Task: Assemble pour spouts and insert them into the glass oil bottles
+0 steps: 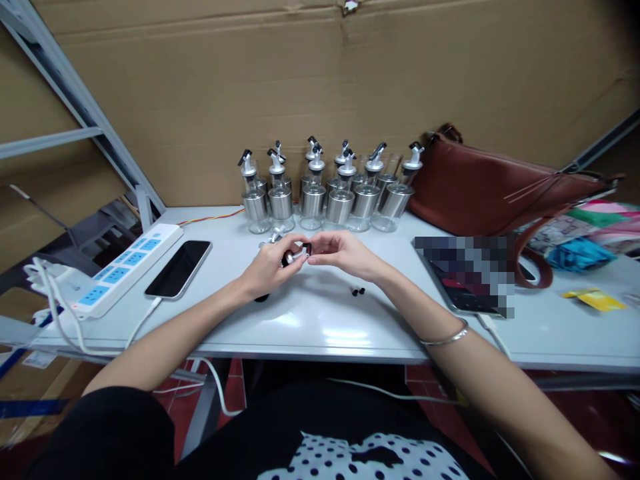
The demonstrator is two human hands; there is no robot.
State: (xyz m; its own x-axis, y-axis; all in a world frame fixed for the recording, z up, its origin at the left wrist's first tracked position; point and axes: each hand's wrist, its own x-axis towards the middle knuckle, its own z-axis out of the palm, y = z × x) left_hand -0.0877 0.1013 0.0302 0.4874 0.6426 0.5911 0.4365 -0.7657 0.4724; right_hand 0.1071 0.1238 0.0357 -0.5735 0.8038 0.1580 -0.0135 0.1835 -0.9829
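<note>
My left hand (267, 268) is closed around a silver and black bottle pour spout (295, 257), held just above the table. At the spout's tip, the fingers of my right hand (347, 255) are pinched together on its small black flap; the exact contact is partly hidden. Behind my left hand another silver spout piece (275, 236) shows in part. A black piece (261, 297) lies under my left wrist, mostly covered. Two tiny black stoppers (358, 292) lie on the table below my right hand. Several glass bottles with steel bands (314, 199) stand behind, many topped with similar spouts.
On the left are a white power strip (127, 267) and a charging phone (179, 269). A tablet (450, 293) with a cable lies to the right. Beyond it sit a brown leather bag (480, 180), a blue plastic packet (580, 255) and a yellow packet (600, 299). Cardboard (200, 87) walls the back.
</note>
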